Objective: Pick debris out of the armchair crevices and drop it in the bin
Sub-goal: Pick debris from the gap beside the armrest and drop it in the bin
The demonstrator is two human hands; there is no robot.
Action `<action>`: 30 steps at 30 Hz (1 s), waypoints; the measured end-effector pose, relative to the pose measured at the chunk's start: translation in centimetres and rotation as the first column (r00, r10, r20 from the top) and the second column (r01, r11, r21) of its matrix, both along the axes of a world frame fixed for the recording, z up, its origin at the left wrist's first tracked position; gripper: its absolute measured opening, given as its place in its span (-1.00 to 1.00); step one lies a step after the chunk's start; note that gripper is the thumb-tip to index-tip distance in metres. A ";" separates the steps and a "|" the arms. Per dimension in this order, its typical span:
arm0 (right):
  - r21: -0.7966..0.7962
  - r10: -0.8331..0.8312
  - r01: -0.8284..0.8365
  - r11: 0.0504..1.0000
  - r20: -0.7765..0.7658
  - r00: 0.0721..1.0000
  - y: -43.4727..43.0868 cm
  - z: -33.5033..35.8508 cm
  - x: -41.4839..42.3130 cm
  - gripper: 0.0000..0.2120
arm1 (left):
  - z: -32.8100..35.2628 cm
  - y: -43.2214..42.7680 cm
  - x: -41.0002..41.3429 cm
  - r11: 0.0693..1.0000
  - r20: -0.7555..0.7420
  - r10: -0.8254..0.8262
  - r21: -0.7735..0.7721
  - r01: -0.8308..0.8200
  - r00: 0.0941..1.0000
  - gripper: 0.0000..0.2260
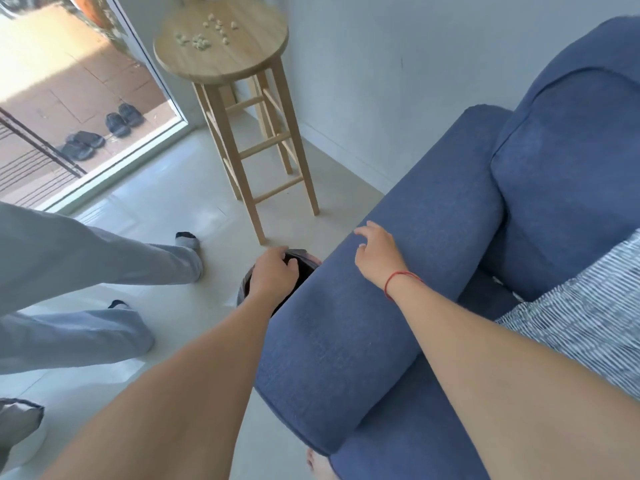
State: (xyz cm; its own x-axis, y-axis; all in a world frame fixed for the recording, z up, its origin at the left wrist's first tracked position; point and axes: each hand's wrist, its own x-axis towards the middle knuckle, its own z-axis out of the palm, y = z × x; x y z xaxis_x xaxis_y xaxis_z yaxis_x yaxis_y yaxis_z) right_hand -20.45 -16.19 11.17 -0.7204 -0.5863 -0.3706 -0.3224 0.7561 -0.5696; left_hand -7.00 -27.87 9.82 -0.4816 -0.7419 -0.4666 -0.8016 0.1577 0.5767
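Far left: second person's legs [86, 265] in grey trousers, standing on pale floor. Far centre: wooden stool [221, 53], pale bits [204, 36] scattered on seat. Near centre: dark bin [304, 254] on floor, tight against left side of armrest [346, 341]. Left hand [272, 271] directly over bin mouth, fingers bent downward, thumb apart; cannot tell if debris pinched beneath. Right: right hand [379, 254] resting atop armrest of blue armchair [554, 185], fingers spread, gripping nothing.

Left hand [273, 271] and right hand [377, 259] outstretched
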 end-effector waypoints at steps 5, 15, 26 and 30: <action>0.021 -0.129 0.129 0.991 -0.005 0.992 7.0 1.3 -4.0 -0.54 | 2.1 6.3 -7.0 0.982 -0.084 -0.187 -0.021 0.186 0.979 -0.59; 0.023 -0.358 0.357 0.934 0.042 0.933 22.7 0.3 -8.8 -0.60 | 0.5 22.1 -14.5 0.872 -0.126 -0.472 0.076 0.483 0.873 -0.82; 0.132 -0.207 0.179 0.975 0.239 0.949 26.6 -9.1 -6.7 -0.59 | -9.5 27.7 -10.0 0.834 0.233 -0.501 0.389 0.392 0.833 -0.42; 0.149 -0.099 0.062 0.987 0.253 0.962 25.1 -12.2 -6.4 -0.58 | -12.3 27.5 -10.2 0.862 0.257 -0.459 0.360 0.357 0.850 -0.39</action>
